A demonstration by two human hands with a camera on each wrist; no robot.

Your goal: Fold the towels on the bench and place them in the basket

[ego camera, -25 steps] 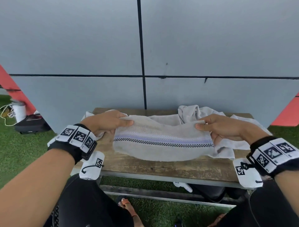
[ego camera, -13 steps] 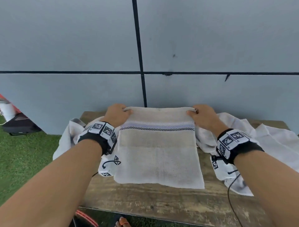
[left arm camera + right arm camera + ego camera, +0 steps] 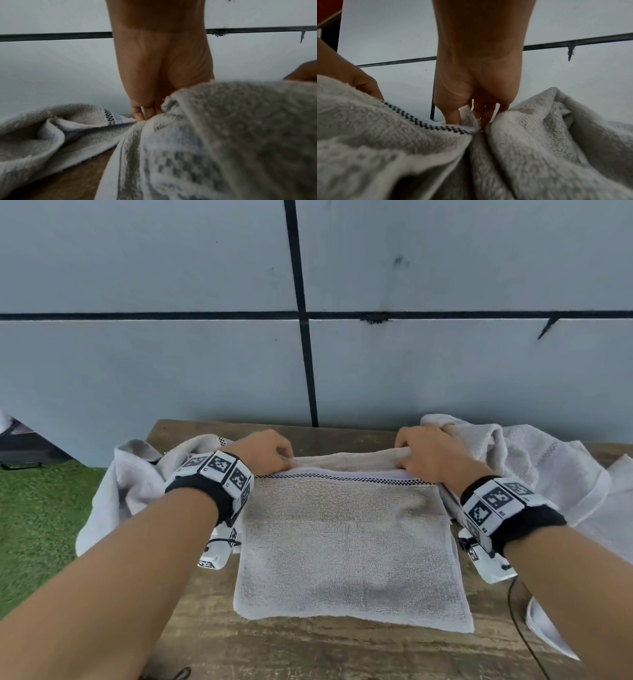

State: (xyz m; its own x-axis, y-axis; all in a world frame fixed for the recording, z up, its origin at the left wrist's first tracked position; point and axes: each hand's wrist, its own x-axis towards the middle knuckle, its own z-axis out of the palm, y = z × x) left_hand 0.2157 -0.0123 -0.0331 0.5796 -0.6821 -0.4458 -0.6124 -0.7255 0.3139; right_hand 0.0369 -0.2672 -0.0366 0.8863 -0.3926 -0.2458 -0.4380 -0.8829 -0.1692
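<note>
A pale grey towel (image 3: 346, 546) with a checkered band lies flat on the wooden bench (image 3: 308, 652), folded into a near square. My left hand (image 3: 270, 453) pinches its far left corner and my right hand (image 3: 424, 457) pinches its far right corner, both at the fold along the far edge. In the left wrist view my left hand (image 3: 145, 113) has its fingertips curled into the towel (image 3: 223, 135). The right wrist view shows my right hand (image 3: 471, 116) pinching the cloth (image 3: 402, 135) by the checkered band. No basket is in view.
A crumpled towel (image 3: 144, 477) hangs over the bench's left end, and another heap of towels (image 3: 534, 467) lies at the right. A grey panelled wall (image 3: 308, 354) rises right behind the bench. Green turf (image 3: 37, 525) lies to the left.
The towel has gone from held up in front of me to laid flat on the bench. Both hands have come down to its far edge, still gripping the corners.
</note>
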